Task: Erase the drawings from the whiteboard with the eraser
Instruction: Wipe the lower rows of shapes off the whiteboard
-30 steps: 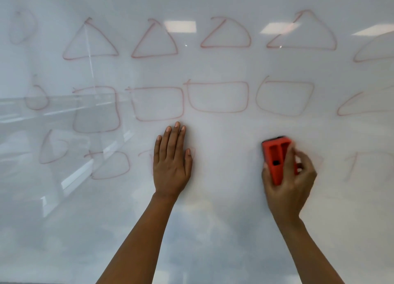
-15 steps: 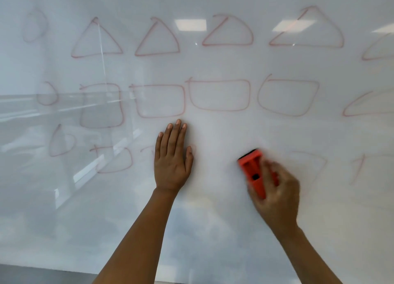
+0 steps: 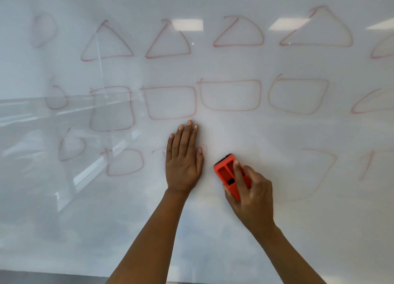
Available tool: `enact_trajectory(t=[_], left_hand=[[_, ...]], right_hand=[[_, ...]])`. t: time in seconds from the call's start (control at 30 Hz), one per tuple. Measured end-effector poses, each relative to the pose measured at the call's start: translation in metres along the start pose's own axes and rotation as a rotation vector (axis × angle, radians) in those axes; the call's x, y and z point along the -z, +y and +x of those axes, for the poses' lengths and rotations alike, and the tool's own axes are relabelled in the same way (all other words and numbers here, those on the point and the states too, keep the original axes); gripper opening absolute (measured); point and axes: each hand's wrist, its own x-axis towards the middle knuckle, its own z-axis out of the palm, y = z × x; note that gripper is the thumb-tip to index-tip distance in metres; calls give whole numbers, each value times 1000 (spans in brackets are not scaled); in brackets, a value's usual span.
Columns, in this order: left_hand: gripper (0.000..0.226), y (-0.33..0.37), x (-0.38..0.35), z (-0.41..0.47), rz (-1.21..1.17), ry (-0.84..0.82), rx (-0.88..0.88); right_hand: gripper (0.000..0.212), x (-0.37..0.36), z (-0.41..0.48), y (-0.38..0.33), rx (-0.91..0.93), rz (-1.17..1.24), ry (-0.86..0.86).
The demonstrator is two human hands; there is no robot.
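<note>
I see the orange eraser (image 3: pixel 229 174) pressed against the whiteboard (image 3: pixel 213 230) a little right of the board's middle and toward its lower edge, tilted so its upper end leans left. My right hand (image 3: pixel 251 193) has it in a closed grip, index finger lying along its back and the other fingers wrapped around its right side. Just to its left, close but not touching, my left hand (image 3: pixel 184 162) lies flat on the board with fingers straight and together, its grip released and holding nothing. Around the eraser the board shows only faint pink smears. Further right along that same low row, a pale outline (image 3: pixel 315 173) and a short red stroke (image 3: pixel 367 166) show. To the left of my flat hand sit a rounded square (image 3: pixel 125 162) and a loop (image 3: pixel 71 144), both in red marker. Above the hands runs a row of rounded rectangles (image 3: pixel 230 95), and above that, toward the top edge, a row of triangles (image 3: pixel 238 31). Ceiling lights and room shapes reflect off the glossy surface.
</note>
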Motion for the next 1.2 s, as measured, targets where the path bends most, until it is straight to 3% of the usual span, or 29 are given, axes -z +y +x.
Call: enact_trajectory(t=[0.07,0.23,0.33,0.43,0.57,0.63,0.7,0.87,0.93,1.0,1.2], left_hand=[[49,2,2,1,-32,-17,7],[46,-6,18,2,-246,-40,22],[45,-23,32,4,-279,-5,16],[45,-56,45,8,-205,43,39],[45,-108,57,8,-99,79,47],[45,-130,62,7,-64,91,51],[45,-151,67,5,-38,105,54],[44,-179,71,5,-37,140,40],[45,-183,69,4,-64,142,33],[45,-186,67,3,-93,136,37],[45,-190,63,1,-131,167,27]], right_hand=[[60,4,-5,14,-35,1,20],[64,10,36,17,-612,38,253],[65,2,70,-6,-731,33,345],[63,-16,73,-47,-540,-18,285],[57,-33,24,-93,-21,-47,34],[54,-33,5,-87,142,-52,-22],[54,-31,6,-76,109,-34,-1],[63,-28,72,-75,-523,13,269],[63,-34,92,-96,-613,21,318],[61,-45,92,-122,-502,-7,291],[58,-55,35,-146,150,-26,17]])
